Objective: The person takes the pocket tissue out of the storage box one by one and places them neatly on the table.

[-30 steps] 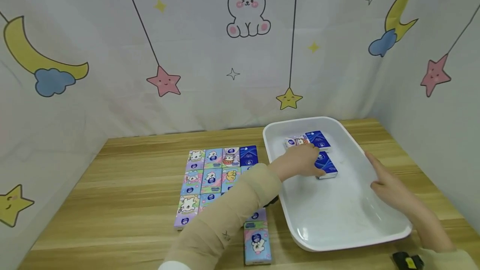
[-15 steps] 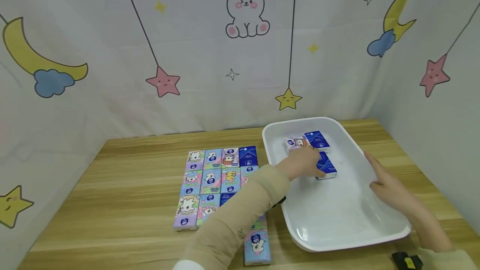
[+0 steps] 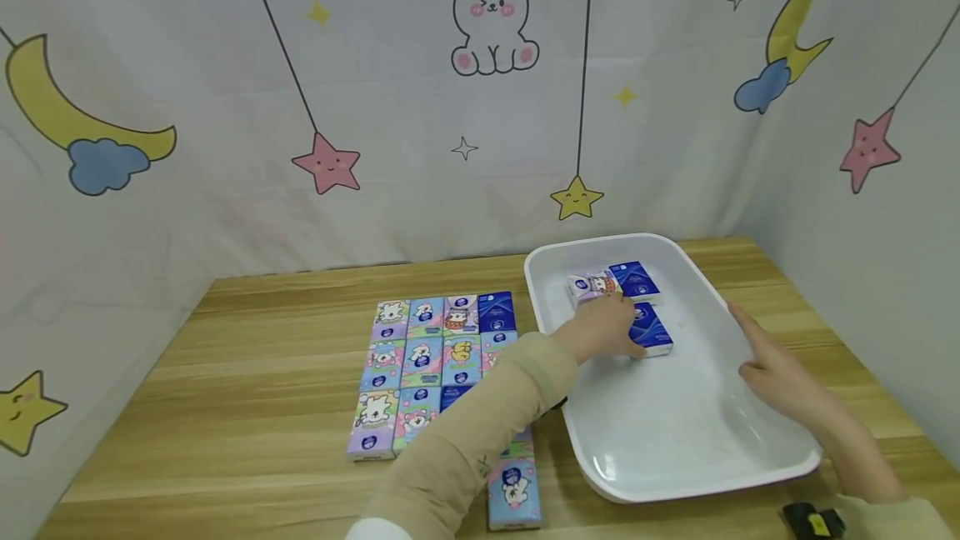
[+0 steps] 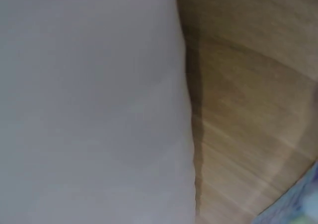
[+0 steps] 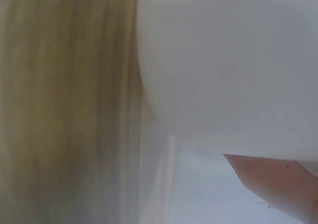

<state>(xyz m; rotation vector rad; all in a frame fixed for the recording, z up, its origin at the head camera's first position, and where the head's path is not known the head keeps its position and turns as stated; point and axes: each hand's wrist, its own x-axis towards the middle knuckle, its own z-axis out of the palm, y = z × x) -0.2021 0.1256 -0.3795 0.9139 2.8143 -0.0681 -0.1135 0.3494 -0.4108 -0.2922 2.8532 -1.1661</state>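
Note:
In the head view my left hand [image 3: 602, 327] reaches into the white tray [image 3: 705, 432]. Its fingers and thumb bend down beside a blue pocket tissue pack [image 3: 651, 328] and touch its near side. Whatever lies under the palm is hidden, so I cannot tell if it holds a pack. Behind it lie a purple tissue pack [image 3: 596, 283] with a cartoon print and another blue tissue pack [image 3: 635, 280]. My right hand [image 3: 787, 382] grips the tray's right rim, thumb on the inner side, index finger stretched along the edge. One finger [image 5: 273, 179] shows against the tray in the right wrist view.
Left of the tray, several cartoon tissue packs [image 3: 422, 361] lie in tight rows on the wooden table [image 3: 262, 373]. The left sleeve [image 3: 480, 432] covers part of them. A single pack [image 3: 514, 493] juts out at the front. A printed white curtain [image 3: 405, 215] hangs behind.
My left hand has shifted slightly down within the tray, and its sleeve has swung right, uncovering more packs in the rows. The right hand, the tray and the visible packs stay in place.

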